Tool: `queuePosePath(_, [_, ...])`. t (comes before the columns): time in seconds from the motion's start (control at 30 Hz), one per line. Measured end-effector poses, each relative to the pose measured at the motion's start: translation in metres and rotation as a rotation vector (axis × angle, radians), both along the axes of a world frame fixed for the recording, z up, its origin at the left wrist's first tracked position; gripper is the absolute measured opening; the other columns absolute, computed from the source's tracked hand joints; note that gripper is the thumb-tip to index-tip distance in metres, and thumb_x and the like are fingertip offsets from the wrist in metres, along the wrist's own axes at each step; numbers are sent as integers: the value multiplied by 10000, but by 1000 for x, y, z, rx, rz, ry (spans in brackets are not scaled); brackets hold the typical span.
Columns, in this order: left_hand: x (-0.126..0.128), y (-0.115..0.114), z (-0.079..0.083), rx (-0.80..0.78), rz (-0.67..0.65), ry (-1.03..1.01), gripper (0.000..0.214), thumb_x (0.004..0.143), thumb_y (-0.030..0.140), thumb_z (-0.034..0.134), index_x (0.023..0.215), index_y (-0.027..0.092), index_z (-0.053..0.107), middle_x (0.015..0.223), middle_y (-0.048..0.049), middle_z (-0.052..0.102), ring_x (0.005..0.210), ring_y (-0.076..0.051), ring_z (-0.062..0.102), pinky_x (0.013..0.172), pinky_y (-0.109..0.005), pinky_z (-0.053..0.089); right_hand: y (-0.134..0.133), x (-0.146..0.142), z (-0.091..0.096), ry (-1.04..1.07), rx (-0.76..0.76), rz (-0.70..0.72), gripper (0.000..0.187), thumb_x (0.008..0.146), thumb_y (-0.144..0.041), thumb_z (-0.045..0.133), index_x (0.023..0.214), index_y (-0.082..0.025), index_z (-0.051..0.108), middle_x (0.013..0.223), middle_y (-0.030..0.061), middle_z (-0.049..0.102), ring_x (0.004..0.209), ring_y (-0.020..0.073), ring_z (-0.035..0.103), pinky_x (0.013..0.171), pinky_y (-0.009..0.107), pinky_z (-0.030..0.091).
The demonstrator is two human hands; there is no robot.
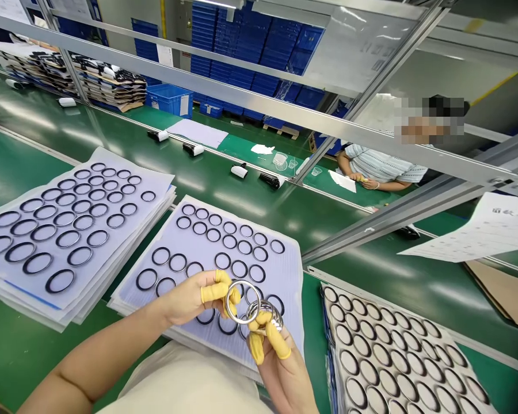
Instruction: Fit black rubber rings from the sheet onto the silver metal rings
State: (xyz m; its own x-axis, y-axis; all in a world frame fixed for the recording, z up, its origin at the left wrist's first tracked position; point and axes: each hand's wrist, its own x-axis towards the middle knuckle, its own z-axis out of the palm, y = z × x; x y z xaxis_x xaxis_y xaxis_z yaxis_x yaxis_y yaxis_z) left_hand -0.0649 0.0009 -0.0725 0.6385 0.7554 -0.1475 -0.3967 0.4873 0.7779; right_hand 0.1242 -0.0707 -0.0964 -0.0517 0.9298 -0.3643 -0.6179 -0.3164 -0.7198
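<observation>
- Metal ring (236, 302) pinched at its rim by left hand (185, 302)
- Second metal ring (270, 313) pinched by right hand (285, 374)
- Yellow finger cots (210, 293) worn, bare skin kept off metal
- Sheet of black rings (207, 244) lying below, lower center

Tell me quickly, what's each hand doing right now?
Left hand: closed, pinching a metal ring.
Right hand: closed, pinching a second metal ring.

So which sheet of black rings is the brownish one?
The far-right sheet: its rings sit packed close on a brownish-grey surface, while the left stack and the middle stack look pale.
</observation>
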Motion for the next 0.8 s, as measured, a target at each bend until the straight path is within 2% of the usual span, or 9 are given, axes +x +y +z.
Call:
queuePosePath(0.2, [2, -4, 9, 21, -9, 37, 368, 763, 469, 739, 772, 135, 585, 698, -20, 627, 619, -112, 581, 592, -223, 442, 1, -2, 11, -27, -22, 62, 281, 619, -426, 868, 761, -210, 758, 661, 16, 683, 579, 120, 522, 552, 236, 433])
queuePosePath(0.37, [3, -8, 12, 113, -23, 76, 355, 811, 464, 688, 768, 139, 554, 703, -24, 612, 638, -116, 566, 610, -233, 454, 1, 1, 6, -35, -17, 103, 272, 643, -448, 845, 700, -207, 732, 528, -2, 626, 505, 123, 515, 520, 245, 421])
queuePosePath(0.53, [4, -10, 14, 277, -38, 140, 322, 875, 458, 600, 791, 156, 524, 783, -18, 576, 680, -118, 558, 635, -248, 478, 3, 2, 4, -10, 4, 153, 280, 642, -447, 846, 710, -196, 742, 535, 12, 645, 488, 117, 516, 503, 238, 413])
queuePosePath(0.6, [6, -1, 7, 500, 3, 321, 266, 921, 408, 535, 812, 166, 540, 847, -28, 586, 762, -136, 574, 718, -277, 499, 5, 3, 4, 21, -14, 113, 272, 601, -417, 879, 737, -217, 754, 591, 5, 668, 503, 107, 513, 501, 227, 422])
queuePosePath(0.67, [6, 16, -7, 790, 83, 673, 205, 951, 312, 481, 843, 170, 582, 951, -51, 609, 919, -169, 578, 866, -319, 482, 7, 4, 4, 55, -35, 30, 229, 593, -381, 891, 712, -243, 752, 658, -3, 693, 522, 96, 513, 520, 224, 443])
queuePosePath(0.7, [6, 26, -18, 916, 132, 920, 179, 953, 262, 470, 869, 178, 603, 1012, -56, 614, 999, -182, 565, 924, -334, 461, 8, 5, 3, 74, -44, -10, 206, 602, -369, 888, 695, -251, 748, 676, -9, 699, 529, 93, 514, 530, 223, 452])
queuePosePath(0.8, [3, 60, -54, 919, 171, 1153, 141, 882, 107, 518, 914, 142, 651, 1119, -120, 577, 1073, -260, 525, 984, -463, 405, 10, 10, -1, 143, -83, -78, 195, 601, -356, 891, 685, -260, 744, 698, -14, 710, 555, 94, 535, 534, 214, 466])
